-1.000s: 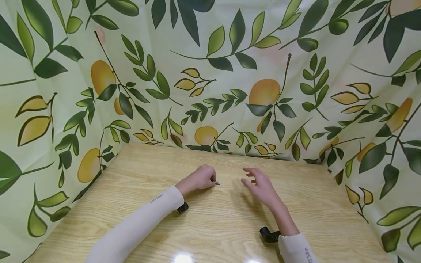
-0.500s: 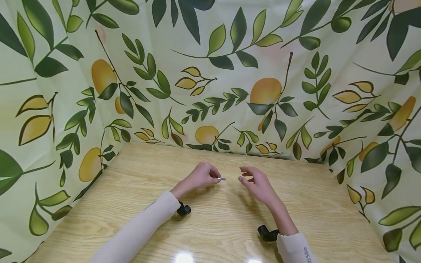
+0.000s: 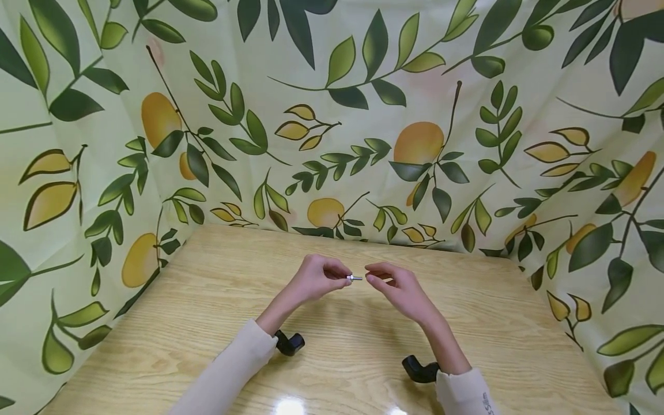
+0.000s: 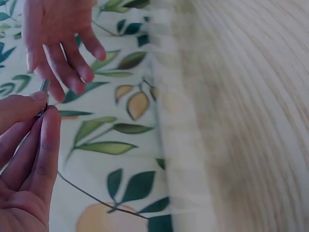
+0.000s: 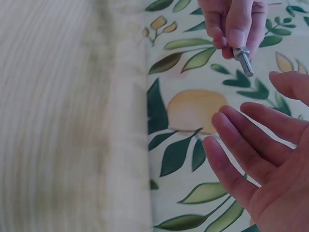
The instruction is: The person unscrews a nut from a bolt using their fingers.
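A person's left hand [image 3: 317, 280] pinches a small silver metal bolt [image 3: 355, 278] at centre frame — by its wider end [image 5: 240, 52], apparently to leave the slim shank [image 5: 246, 65] exposed — while the right hand [image 3: 400, 291], fingers spread, hovers just beside it.

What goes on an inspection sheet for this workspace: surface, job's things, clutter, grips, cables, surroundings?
Surface: wood-grain table, with bright reflections toward the person.
Job's things: one small, bolt-like metal piece, held above the table.
Clutter: nothing seen.
Grips: left grip pinches the metal piece; right grip holds nothing, fingertips near its free end but apart.
Cables: nothing seen.
Surroundings: leaf-and-fruit printed cloth behind and at both sides; a black device at each wrist.
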Motion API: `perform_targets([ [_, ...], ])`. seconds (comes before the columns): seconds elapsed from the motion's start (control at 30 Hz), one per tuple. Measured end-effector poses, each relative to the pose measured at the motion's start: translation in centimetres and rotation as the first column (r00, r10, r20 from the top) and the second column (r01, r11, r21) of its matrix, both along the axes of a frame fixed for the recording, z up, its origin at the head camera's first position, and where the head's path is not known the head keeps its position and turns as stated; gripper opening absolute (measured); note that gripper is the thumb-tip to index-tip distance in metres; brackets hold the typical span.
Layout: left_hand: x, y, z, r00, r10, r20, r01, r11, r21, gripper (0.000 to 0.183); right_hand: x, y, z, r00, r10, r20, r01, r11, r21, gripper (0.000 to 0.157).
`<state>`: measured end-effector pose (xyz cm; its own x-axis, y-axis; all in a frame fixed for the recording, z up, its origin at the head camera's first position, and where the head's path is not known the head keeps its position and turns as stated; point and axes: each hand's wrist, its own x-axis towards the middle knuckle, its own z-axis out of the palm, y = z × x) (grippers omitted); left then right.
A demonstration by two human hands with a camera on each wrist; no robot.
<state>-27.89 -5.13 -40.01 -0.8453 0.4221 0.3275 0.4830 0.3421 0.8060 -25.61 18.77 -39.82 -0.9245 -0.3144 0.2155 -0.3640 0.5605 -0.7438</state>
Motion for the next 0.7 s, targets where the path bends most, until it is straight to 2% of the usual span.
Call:
perform_targets([
  [0.2,1.3,0.2,0.9,0.999,-0.011,-0.043,0.015,0.997,0.077,0.009,0.7,-0.7,1.4,0.998,0.052,0.037,-0.051,0.998,-0.025,0.039],
  [0.37,2.2,0.3,1.6,0.991,-0.044,-0.126,0.057,0.993,0.107,0.009,1.0,-1.3,2.1,0.991,0.123,0.049,-0.121,0.991,-0.053,0.03],
  [0.53,2.8,0.3,1.8,0.978,-0.067,-0.199,0.091,0.989,0.114,0.011,1.2,-1.6,2.3,0.97,0.226,0.088,-0.214,0.969,-0.125,0.027],
  [0.7,3.2,0.1,1.4,0.968,-0.081,-0.238,0.118,0.983,0.144,0.013,1.4,-1.6,2.2,0.949,0.289,0.123,-0.266,0.947,-0.179,0.026],
])
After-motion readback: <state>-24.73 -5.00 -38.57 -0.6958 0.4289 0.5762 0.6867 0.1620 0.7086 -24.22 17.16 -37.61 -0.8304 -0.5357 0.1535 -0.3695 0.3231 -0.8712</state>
